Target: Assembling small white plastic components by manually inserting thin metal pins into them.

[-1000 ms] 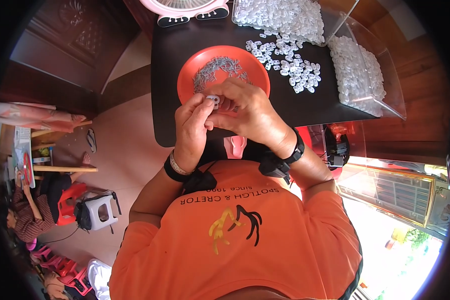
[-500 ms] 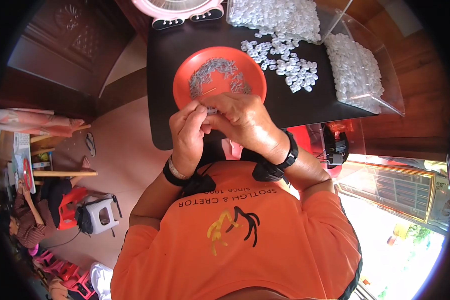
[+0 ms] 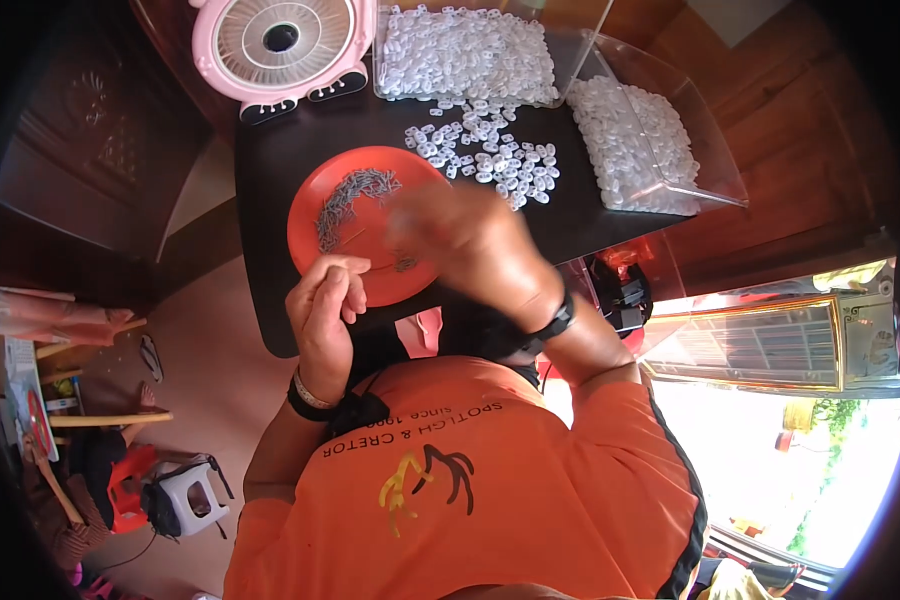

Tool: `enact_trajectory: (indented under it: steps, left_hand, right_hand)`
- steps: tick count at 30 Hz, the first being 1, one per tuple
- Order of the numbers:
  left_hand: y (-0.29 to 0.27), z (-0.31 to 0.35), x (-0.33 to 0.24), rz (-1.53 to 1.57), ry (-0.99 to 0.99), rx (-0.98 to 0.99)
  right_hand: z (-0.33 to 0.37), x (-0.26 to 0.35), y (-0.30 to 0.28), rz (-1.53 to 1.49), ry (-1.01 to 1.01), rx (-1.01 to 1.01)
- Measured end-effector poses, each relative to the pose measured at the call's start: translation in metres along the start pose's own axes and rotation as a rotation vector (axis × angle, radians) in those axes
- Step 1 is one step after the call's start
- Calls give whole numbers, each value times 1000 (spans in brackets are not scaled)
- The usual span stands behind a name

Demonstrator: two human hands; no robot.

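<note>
A round orange-red plate (image 3: 305,200) sits on the dark table and holds small grey metal pins (image 3: 342,200), mostly along its far and left side. A thin pale stick (image 3: 352,240) lies among them. At the plate's near left rim is my left hand (image 3: 320,325), its fingers curled and pressed together; whatever they may hold is hidden. My right hand (image 3: 480,240) is over the plate's right side, its fingers smeared by motion. Beyond it, loose white oval pieces (image 3: 515,175) with two holes each are scattered on the table.
Two clear boxes full of white pieces stand at the back: one heap (image 3: 470,55) in the middle, another heap (image 3: 635,150) to the right. A pink fan (image 3: 282,40) is at the far left. Off to the left, a white stool (image 3: 195,495) stands near another person's arm (image 3: 60,490).
My hands, together over the plate's near edge before, have come apart. The right one has moved right over the plate. The whole view has shifted, with the table now lower and further left.
</note>
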State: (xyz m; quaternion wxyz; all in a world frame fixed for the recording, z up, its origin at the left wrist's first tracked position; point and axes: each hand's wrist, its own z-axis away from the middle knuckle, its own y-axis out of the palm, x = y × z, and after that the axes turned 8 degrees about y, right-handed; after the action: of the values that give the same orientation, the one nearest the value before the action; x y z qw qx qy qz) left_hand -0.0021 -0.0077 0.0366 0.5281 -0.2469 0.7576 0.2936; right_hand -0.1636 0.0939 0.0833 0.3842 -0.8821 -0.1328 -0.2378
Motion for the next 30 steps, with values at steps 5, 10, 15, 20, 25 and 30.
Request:
enact_trajectory:
  steps: [5, 10, 15, 20, 25, 30]
  left_hand:
    - [-14, 1, 1, -4, 10, -23]
    - [-13, 0, 2, 19, -5, 4]
    - [-16, 3, 1, 2, -8, 33]
    - [-18, 4, -2, -42, -19, 58]
    - [-22, 7, -2, -53, -40, 53]
    - [-24, 8, 3, -7, -58, 55]
  right_hand:
    - [-40, -65, -118, 514, 211, -575]
    - [-46, -87, -158, 694, 102, -685]
    - [-42, -107, -86, 222, 422, -224]
    - [-50, -147, -31, 417, 369, 282]
    - [-51, -168, -10, 620, 285, 352]
    - [-53, -168, -5, 674, 289, 336]
